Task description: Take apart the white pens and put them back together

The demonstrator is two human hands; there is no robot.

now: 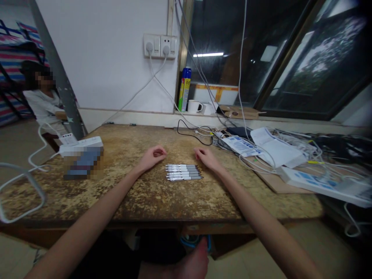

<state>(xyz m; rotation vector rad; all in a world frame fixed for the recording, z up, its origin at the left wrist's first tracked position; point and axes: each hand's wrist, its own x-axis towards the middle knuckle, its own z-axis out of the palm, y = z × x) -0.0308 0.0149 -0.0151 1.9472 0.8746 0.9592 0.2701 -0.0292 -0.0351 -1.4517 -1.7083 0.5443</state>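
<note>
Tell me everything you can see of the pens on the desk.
The pens lie flat, side by side in a close row on the worn desk, dark tips toward the picture's right. Slim and plastic-looking, they have whitish barrels and grey grip sections. The left hand and right hand are near, apparently touching none.

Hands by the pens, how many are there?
2. The left hand is near the left ends of the pens, and the right hand is near their right ends. No other hand by the pens seems hidden.
</note>
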